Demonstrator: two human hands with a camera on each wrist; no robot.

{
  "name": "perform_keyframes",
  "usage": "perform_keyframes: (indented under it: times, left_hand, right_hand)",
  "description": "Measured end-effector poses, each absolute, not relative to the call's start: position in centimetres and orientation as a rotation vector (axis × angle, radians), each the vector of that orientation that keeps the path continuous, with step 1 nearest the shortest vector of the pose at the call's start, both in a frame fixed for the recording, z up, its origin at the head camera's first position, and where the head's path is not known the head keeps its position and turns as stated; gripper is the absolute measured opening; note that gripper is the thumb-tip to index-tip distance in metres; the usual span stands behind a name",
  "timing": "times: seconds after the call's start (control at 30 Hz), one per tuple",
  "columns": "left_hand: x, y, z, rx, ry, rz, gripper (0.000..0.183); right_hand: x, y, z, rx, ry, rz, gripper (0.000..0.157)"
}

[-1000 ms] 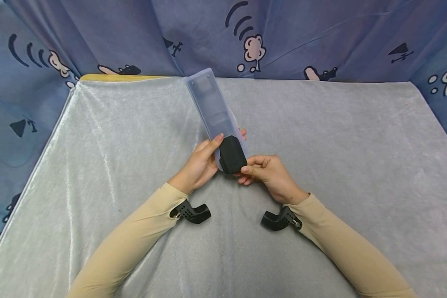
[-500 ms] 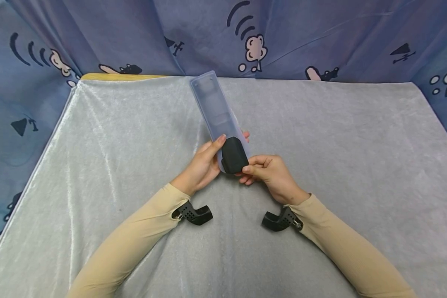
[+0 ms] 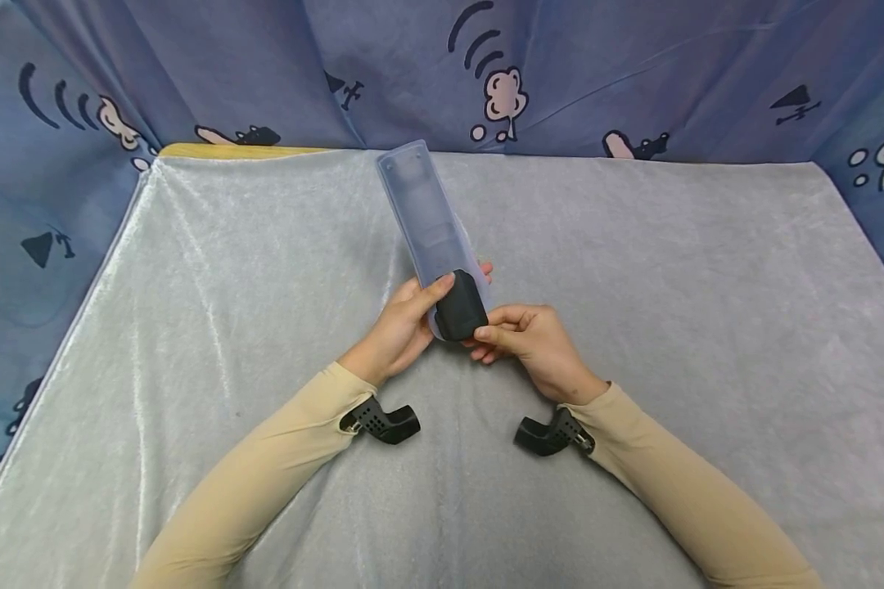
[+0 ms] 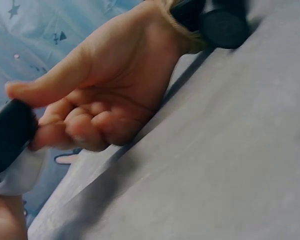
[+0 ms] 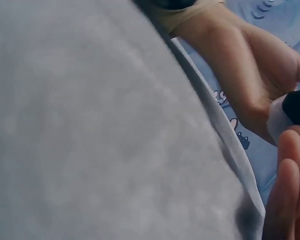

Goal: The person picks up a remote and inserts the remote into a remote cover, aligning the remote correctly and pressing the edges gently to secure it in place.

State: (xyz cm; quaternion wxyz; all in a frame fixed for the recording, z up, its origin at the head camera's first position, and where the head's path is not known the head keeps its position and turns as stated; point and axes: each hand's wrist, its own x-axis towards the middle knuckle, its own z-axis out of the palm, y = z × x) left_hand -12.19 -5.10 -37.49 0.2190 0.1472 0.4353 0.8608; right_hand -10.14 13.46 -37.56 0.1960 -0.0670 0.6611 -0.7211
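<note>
A long, narrow translucent plastic case (image 3: 426, 213) is held up over the cloth, its far end slanting away to the left. Over its near end lies a black rounded piece (image 3: 460, 307). My left hand (image 3: 396, 329) grips the case from the left, thumb on the black piece's upper edge and other fingers behind. My right hand (image 3: 534, 348) pinches the black piece's lower right corner between thumb and fingers. In the left wrist view, the black piece (image 4: 11, 135) shows at the left edge, with the pale case end (image 4: 25, 175) below it.
A grey velvety cloth (image 3: 656, 286) covers the table. Blue patterned curtains (image 3: 412, 74) hang behind and at both sides. A yellow strip (image 3: 250, 153) shows along the back left edge. Black camera mounts (image 3: 390, 423) sit on both wrists.
The case has shifted slightly right and toward me. My left thumb has slid further over the black piece's upper edge. In the last half second the black piece has moved slightly left.
</note>
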Motion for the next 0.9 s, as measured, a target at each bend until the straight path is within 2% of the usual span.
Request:
perform_keyframes:
  times: [0.2,0.4,0.63,0.9]
  left_hand:
    - [-12.47,-5.22,-37.65,0.340,1.222,2.382,0.047]
    - [-12.45,-5.37,-37.64,0.197,1.120,2.422,0.043]
    - [-12.35,-5.47,-37.56,0.219,1.063,2.400,0.042]
    - [-12.20,-5.42,-37.96,0.240,0.873,2.402,0.084]
  right_hand:
    - [-10.28,13.57,-37.60,-0.314,1.859,-2.041,0.005]
    - [-10.54,14.04,-37.46,-0.419,1.831,-2.235,0.018]
    - [-10.63,13.99,-37.19,-0.345,2.003,-2.283,0.008]
    - [-10.35,13.68,-37.08,-0.309,2.112,-2.262,0.011]
